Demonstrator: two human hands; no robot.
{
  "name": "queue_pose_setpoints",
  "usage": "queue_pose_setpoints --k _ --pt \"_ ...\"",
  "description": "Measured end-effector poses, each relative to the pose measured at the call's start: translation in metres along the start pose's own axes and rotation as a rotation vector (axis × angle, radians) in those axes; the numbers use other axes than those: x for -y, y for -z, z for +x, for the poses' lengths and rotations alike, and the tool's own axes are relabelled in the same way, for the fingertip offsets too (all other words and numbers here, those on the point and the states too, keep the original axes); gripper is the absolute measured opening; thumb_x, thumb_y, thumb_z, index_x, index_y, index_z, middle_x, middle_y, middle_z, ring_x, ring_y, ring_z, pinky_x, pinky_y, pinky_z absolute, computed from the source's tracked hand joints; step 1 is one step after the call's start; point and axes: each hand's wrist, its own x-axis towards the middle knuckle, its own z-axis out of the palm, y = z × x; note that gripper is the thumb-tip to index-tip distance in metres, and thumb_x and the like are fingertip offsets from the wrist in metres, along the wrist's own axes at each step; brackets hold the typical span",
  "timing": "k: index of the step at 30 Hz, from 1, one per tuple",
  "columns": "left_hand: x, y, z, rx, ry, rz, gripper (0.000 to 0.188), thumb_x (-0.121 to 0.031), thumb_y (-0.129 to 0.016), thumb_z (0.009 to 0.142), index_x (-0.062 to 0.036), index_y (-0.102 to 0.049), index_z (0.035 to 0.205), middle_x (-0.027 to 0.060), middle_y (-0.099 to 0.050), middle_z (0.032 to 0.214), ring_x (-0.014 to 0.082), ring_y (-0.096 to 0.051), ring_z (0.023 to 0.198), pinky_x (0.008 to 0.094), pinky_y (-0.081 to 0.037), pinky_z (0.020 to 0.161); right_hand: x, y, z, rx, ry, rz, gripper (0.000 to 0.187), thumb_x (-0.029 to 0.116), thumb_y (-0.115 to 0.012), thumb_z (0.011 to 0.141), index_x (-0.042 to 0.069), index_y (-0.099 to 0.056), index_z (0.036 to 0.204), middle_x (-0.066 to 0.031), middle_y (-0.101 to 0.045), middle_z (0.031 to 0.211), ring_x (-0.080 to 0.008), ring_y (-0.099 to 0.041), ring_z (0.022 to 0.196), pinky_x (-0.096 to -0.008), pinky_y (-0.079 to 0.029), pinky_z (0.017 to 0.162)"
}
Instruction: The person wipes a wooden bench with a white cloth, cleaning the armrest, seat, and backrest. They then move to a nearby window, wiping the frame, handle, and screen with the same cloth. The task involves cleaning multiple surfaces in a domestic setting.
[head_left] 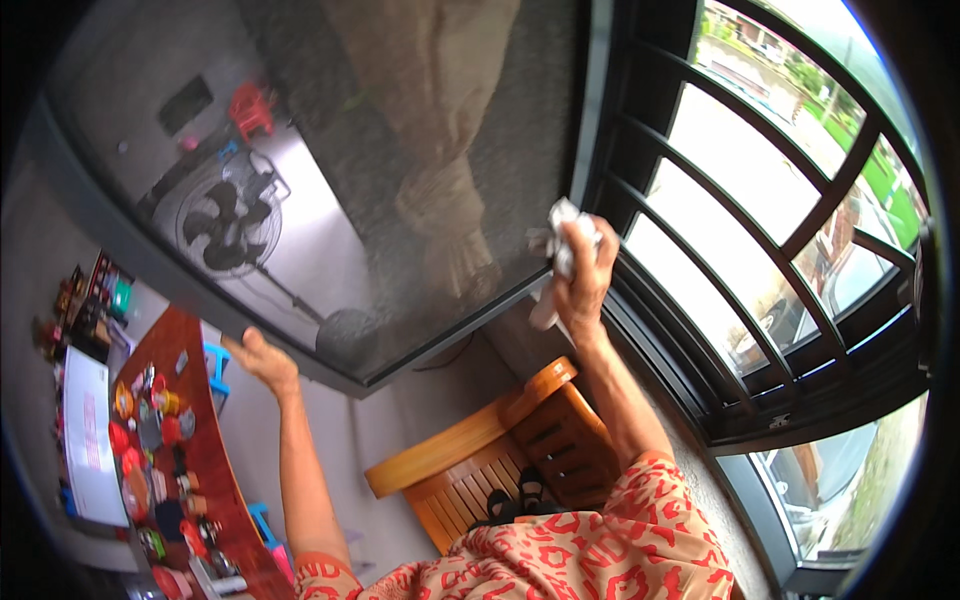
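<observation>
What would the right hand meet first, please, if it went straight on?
The right hand, holding a crumpled white wad, would probably meet the large dark-framed glass pane; depth is unclear, and they may be touching.

The left forearm (308, 475) rises nearly straight up, its hand (266, 360) tipped leftward at the wrist, thumb raised and apart from the fingers (230, 345). The right forearm (625, 395) slants up and leftward from a bent elbow; the right hand (585, 275) is raised higher, its fingers curled in a grip.
</observation>
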Motion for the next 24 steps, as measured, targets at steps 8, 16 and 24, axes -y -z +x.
queue_pose_setpoints --k 8,16,24 --pt "0.014 -0.005 -0.002 -0.037 -0.036 0.033 0.067 -0.043 -0.04 0.1 0.0151 -0.036 0.133 0.0302 -0.043 0.136 0.0359 -0.046 0.123 0.0412 -0.033 0.105 -0.071 -0.039 0.148 -0.263 0.032 0.049 0.069 -0.016 -0.058 0.067 0.018 -0.056 0.127 -0.0217 -0.048 0.128 -0.0395 -0.048 0.114 -0.0438 -0.04 0.098" --pt "-0.006 -0.001 -0.004 -0.113 0.054 0.153 0.074 -0.048 -0.036 0.1 0.0151 -0.03 0.137 0.033 -0.04 0.137 0.0384 -0.044 0.124 0.0403 -0.033 0.106 -0.092 -0.056 0.078 -0.177 -0.096 0.039 0.062 -0.012 -0.054 0.071 0.012 -0.056 0.128 -0.0229 -0.051 0.128 -0.0397 -0.047 0.12 -0.0434 -0.038 0.102" --pt "0.028 0.009 -0.002 -0.131 -0.008 0.166 0.062 -0.037 -0.036 0.102 0.0129 -0.033 0.138 0.0295 -0.043 0.138 0.0374 -0.044 0.126 0.0397 -0.032 0.107 -0.107 -0.048 0.066 -0.056 -0.196 0.102 0.056 -0.004 -0.063 0.074 0.01 -0.054 0.128 -0.02 -0.053 0.121 -0.0389 -0.049 0.113 -0.0444 -0.039 0.096"
